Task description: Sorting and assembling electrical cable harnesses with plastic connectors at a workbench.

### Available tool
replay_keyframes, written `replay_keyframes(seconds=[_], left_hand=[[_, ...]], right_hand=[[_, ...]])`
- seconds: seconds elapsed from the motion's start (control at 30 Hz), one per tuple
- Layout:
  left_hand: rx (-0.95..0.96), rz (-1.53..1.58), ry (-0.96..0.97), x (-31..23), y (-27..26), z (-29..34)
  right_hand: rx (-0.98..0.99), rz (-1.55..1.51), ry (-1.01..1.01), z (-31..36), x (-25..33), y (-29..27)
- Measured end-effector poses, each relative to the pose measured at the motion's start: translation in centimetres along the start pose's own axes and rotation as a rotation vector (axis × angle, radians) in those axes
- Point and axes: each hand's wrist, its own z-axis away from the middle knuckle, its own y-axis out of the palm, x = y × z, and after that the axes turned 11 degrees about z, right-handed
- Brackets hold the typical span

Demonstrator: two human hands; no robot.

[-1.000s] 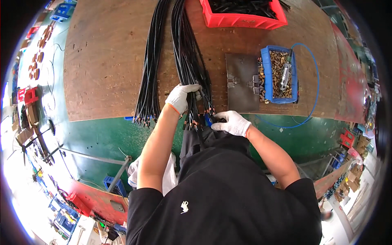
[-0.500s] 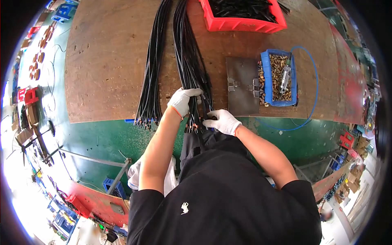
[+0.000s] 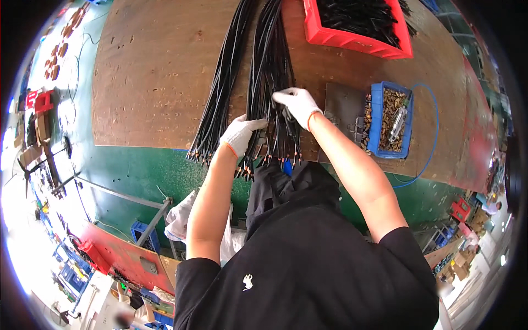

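Note:
Two long bundles of black cables run down the table toward me, their stripped ends showing copper tips at the front edge. My left hand, in a white knit glove, is closed round the left part of the nearer cable bundle, a little above its ends. Higher up on the right side of that bundle, my gloved right hand has its fingers bent over black cables; its fingertips are partly hidden. Left of my hands lies the other cable bundle, untouched, with its tips fanned out over the table edge.
A red bin of black pieces stands at the far right. Nearer is a blue bin of brass-coloured fittings with a clear tube-like tool on top, beside a dark plate. A blue hose curves over the table edge.
My right hand has moved up and away from the cable ends, farther along the bundle. My left hand stays on the bundle, and the cable ends are spread wider. The view has shifted.

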Motion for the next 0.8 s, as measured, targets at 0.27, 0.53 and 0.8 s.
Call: replay_keyframes(seconds=[0.27,0.53,0.8], left_hand=[[0.117,0.254,0.003,1.1,0.9,0.0],[0.106,0.294,0.009,1.8,-0.2,-1.3],[0.106,0.112,-0.079,0.4,0.0,-1.1]], right_hand=[[-0.073,-0.504,-0.015,2.0,0.0,2.6],[0.128,0.178,-0.059,8.2,-1.0,1.5],[0.292,0.061,0.127,9.6,-3.9,0.7]])
